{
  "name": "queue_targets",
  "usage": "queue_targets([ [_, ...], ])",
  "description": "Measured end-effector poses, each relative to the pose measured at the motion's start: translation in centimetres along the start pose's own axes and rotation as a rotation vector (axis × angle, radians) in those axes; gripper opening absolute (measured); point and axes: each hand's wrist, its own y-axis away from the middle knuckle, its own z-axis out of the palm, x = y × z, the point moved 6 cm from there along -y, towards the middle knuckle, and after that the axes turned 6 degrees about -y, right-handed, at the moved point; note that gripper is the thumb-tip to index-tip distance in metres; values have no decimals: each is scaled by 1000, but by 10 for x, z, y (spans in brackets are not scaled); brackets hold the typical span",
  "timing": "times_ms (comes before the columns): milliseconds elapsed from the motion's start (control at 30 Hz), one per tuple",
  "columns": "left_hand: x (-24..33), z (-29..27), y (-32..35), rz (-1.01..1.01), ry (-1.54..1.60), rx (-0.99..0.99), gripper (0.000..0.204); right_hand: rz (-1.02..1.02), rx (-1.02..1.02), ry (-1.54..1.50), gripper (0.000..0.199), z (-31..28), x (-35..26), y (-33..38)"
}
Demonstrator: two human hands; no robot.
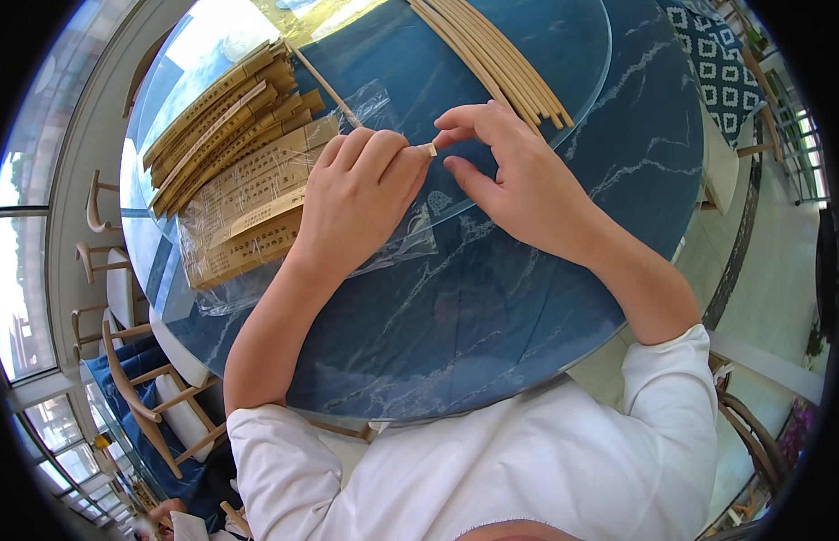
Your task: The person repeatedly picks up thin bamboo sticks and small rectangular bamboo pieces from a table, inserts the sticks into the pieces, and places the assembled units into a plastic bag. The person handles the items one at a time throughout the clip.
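My left hand (361, 194) is closed over the table, its thumb and forefinger pinching a small pale piece (432, 150) whose end pokes out at the fingertips. The rest of that piece is hidden by the hand. My right hand (519, 176) faces it with thumb and forefinger apart, the forefinger tip close to the pale end; whether they touch I cannot tell. A thin wooden stick (325, 86) slants up and left from behind my left knuckles; whether the hand grips it is hidden. Beside and partly under my left hand lie printed tan sheets (248, 203) in clear plastic.
Curved, printed bamboo-coloured strips (221, 122) are stacked at the far left. Several long round wooden sticks (492, 59) lie at the back, beyond my right hand. All rest on a round blue marbled table (456, 334) with a glass top. Wooden chairs (158, 397) stand at the left.
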Motion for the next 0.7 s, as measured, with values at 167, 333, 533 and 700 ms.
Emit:
queue_targets([
  [167,-7,0,1,-93,60,10,21,262,-35,-230,38,0,2,1],
  [333,-8,-2,0,-114,38,47,16,220,-53,-235,48,2,6,1],
  [533,-9,-1,1,-112,18,44,15,23,-5,6,32,-12,0,-8],
  [700,-11,-1,-1,-130,-3,52,13,-116,100,670,19,-46,6,-14],
])
